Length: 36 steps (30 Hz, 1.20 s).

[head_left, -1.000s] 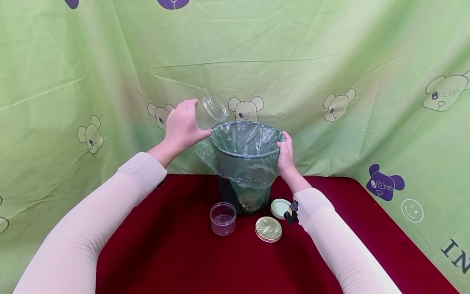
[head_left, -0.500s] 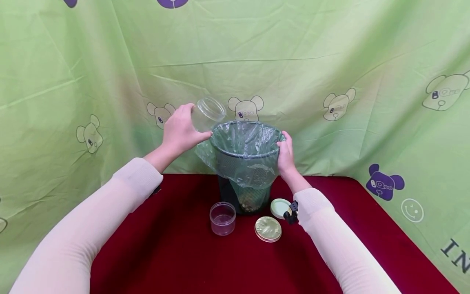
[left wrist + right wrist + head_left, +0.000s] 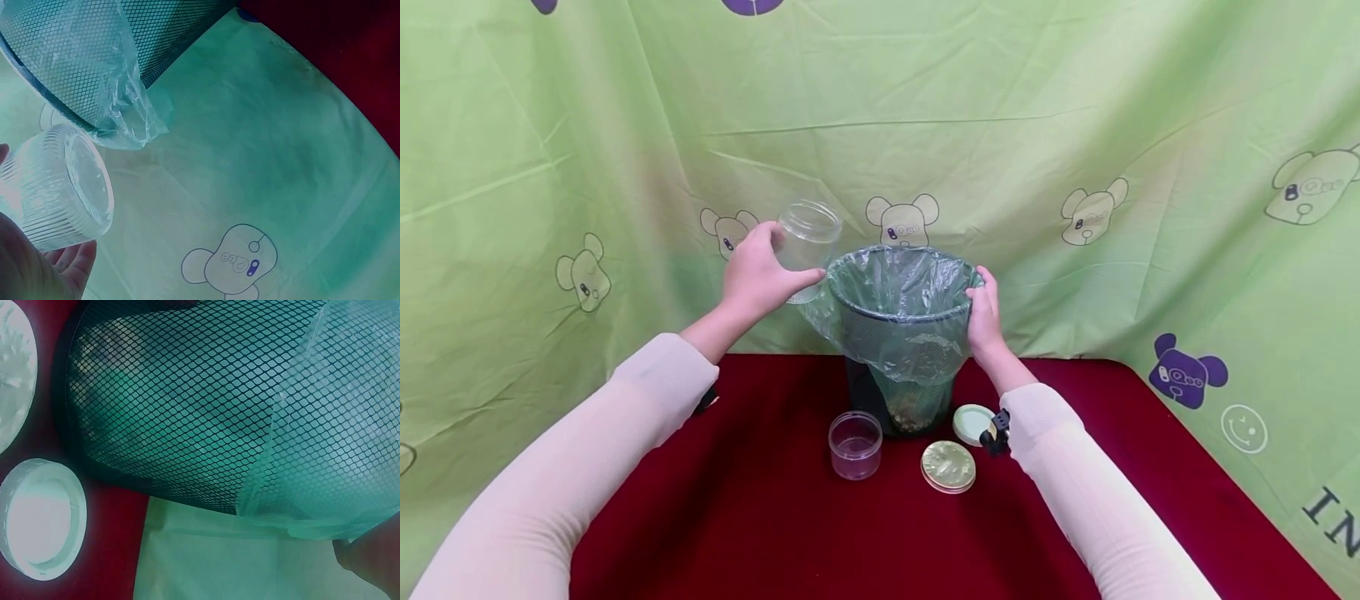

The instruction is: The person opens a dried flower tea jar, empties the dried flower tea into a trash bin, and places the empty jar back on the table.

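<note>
My left hand [image 3: 752,279] grips a clear plastic jar [image 3: 811,242] just left of the bin's rim, its open mouth up and leaning slightly right. Fine vertical ribs run round the jar's wall in the left wrist view, and no contents show inside. With my right hand [image 3: 985,317] I hold the right side of the rim of a black mesh bin [image 3: 187,406]. A thin green bin bag [image 3: 917,354] lines the bin and folds out over its rim. Small pale bits show low inside through the mesh.
On the red tablecloth [image 3: 775,517], a second clear jar [image 3: 855,462] stands in front of the bin. A gold-coloured lid [image 3: 948,465] lies to its right, with a white lid [image 3: 970,423] behind, close to my right wrist. A green printed curtain [image 3: 1000,125] hangs behind.
My left hand has drawn the jar left, away from above the bin's edge, and turned it from tipped toward the bin to nearly upright. My right hand stays on the rim.
</note>
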Available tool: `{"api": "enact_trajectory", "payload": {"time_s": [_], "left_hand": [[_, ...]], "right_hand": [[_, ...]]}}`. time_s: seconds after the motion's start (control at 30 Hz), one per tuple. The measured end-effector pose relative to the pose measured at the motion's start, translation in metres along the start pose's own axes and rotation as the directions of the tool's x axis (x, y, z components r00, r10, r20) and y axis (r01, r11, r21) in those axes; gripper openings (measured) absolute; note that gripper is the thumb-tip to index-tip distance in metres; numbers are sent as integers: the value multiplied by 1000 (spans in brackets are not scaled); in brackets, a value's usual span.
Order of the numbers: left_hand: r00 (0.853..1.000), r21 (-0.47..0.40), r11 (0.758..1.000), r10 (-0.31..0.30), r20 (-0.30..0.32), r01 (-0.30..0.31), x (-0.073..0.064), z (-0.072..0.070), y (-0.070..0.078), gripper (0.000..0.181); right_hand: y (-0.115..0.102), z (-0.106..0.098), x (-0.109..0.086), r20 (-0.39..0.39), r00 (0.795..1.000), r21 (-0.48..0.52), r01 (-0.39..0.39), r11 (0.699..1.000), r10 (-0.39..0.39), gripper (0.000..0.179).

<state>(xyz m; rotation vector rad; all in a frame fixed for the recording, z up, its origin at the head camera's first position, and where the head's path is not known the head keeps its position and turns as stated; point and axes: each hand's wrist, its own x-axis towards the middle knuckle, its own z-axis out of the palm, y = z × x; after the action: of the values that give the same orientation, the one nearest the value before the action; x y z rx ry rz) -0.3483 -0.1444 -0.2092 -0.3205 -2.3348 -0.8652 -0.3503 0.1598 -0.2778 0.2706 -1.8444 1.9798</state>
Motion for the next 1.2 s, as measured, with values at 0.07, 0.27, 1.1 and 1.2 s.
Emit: {"api": "enact_trajectory", "payload": {"time_s": [0.07, 0.27, 1.1, 1.2], "left_hand": [[1000, -22, 1000, -12, 6, 12, -1, -1, -1, 77], [999, -81, 996, -40, 20, 41, -6, -2, -4, 70], [985, -218, 964, -128, 113, 150, -31, 0, -19, 68], [985, -236, 960, -122, 125, 149, -34, 2, -20, 67]], "right_hand": [[-2, 0, -2, 1, 1000, -6, -1, 1000, 1, 62], [-2, 0, -2, -3, 1000, -24, 3, 1000, -3, 61], [31, -3, 19, -34, 999, -10, 34, 999, -35, 63], [31, -4, 19, -32, 999, -2, 36, 999, -36, 62]]}}
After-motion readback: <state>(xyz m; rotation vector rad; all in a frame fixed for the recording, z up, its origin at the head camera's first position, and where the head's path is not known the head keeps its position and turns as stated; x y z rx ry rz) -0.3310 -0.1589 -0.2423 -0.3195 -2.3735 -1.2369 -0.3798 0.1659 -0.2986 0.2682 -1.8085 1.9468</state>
